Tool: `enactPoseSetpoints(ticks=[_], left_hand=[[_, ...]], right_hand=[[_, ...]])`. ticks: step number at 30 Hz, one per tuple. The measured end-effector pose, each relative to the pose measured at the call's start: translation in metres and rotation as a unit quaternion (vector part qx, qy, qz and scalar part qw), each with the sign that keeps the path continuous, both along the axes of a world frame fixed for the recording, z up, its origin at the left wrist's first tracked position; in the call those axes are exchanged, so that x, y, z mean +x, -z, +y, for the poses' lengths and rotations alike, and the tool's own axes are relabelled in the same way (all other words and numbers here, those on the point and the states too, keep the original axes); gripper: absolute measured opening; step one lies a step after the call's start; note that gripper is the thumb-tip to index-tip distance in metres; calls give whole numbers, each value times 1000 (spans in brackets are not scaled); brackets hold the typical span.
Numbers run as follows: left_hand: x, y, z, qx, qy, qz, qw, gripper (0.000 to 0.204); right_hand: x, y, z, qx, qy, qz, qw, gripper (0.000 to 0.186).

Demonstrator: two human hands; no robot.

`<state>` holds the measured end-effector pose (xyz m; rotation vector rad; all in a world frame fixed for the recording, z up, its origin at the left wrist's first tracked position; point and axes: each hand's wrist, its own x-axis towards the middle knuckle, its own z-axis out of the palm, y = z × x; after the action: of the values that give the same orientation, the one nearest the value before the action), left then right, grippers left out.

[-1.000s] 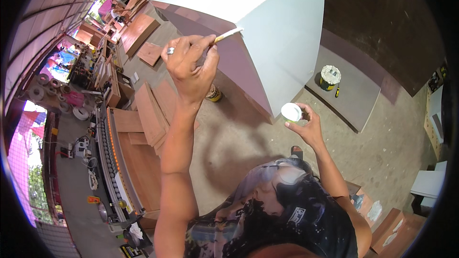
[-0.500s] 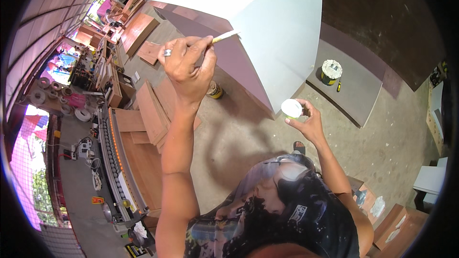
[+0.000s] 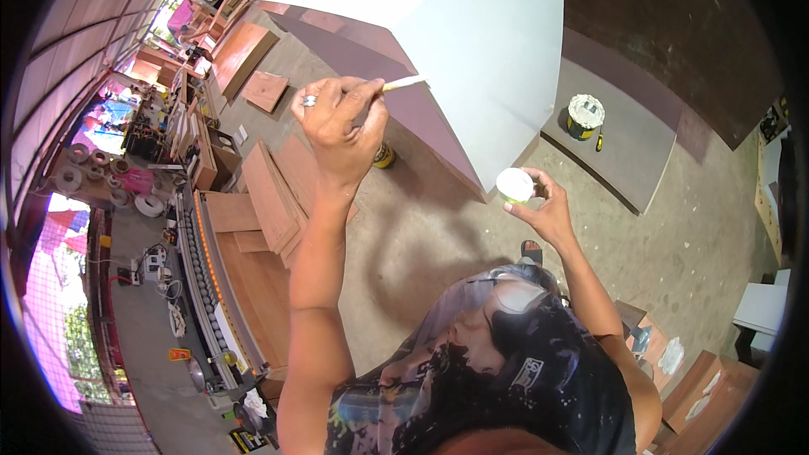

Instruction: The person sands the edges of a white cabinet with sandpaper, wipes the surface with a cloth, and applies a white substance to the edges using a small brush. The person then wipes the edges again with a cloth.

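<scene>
My left hand is closed around a thin paintbrush with a whitish tip. The tip is at the edge of a large white panelled box, where its white face meets a mauve side; I cannot tell whether it touches. In my right hand, a small cup with white contents is held between thumb and fingers, just in front of the box's near corner. Farther right, an opened tin of off-white paste stands on a grey-brown board, with a small yellow-and-black tool beside it.
Another tin stands on the floor behind my left wrist. Wooden boards lie beside a roller conveyor at left. A dark panel rises at the far right. Wood pieces lie at lower right.
My left hand and the brush have moved slightly down and to the right along the box's edge. My right hand still holds the cup in nearly the same place.
</scene>
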<state>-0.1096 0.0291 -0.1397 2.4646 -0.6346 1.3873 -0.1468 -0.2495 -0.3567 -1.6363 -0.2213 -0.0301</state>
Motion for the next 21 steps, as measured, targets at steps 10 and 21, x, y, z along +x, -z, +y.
enactPoseSetpoints(ticks=[10,21], left_hand=[[3,1,-7,-38,17,-15,999,19],[-5,4,-9,-31,7,-20,999,22]], right_hand=[[-1,-2,-4,-10,-14,18,1000,58],[-5,-4,-6,-23,-15,24,999,58]])
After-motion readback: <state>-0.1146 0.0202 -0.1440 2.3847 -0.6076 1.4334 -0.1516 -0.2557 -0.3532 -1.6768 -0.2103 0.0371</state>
